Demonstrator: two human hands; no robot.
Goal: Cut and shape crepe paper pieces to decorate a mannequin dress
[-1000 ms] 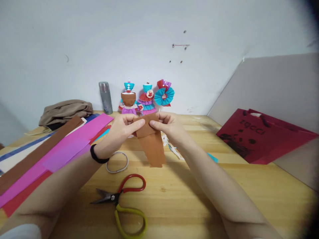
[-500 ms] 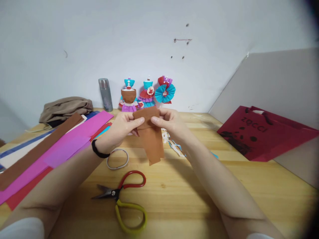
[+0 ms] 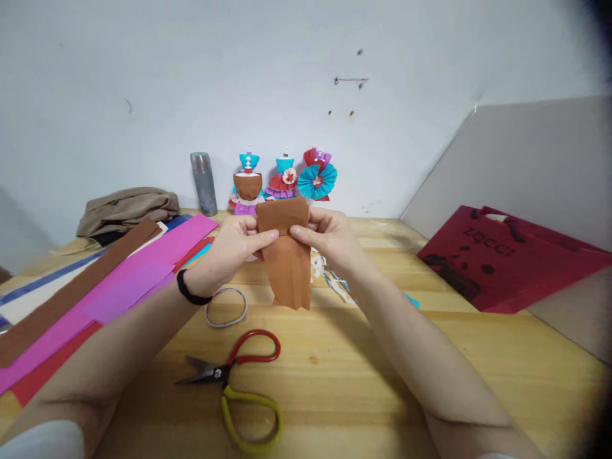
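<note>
A strip of brown crepe paper (image 3: 288,274) hangs between my hands above the table, its top part folded over with a crease across it. My left hand (image 3: 239,242) pinches the left edge, thumb lying on the front near the crease. On the right edge my right hand (image 3: 327,239) grips the same way, its thumb tip close to the other. The fingers behind the paper are partly hidden. Below on the table lie scissors (image 3: 220,374) with one red and one yellow handle, blades apart. A pale ring-shaped band (image 3: 226,308) lies just beyond them.
Coloured paper sheets (image 3: 143,268) lie at the left beside a bundled brown cloth (image 3: 129,213). A grey flask (image 3: 204,185) and several paper doll-like figures (image 3: 285,178) stand by the wall. Paper scraps (image 3: 337,280) lie behind my right forearm. A red paper bag (image 3: 507,261) leans at the right.
The brown paper has risen slightly and hangs straighter, with more of it showing above my thumbs. Both hands keep their pinch on its edges.
</note>
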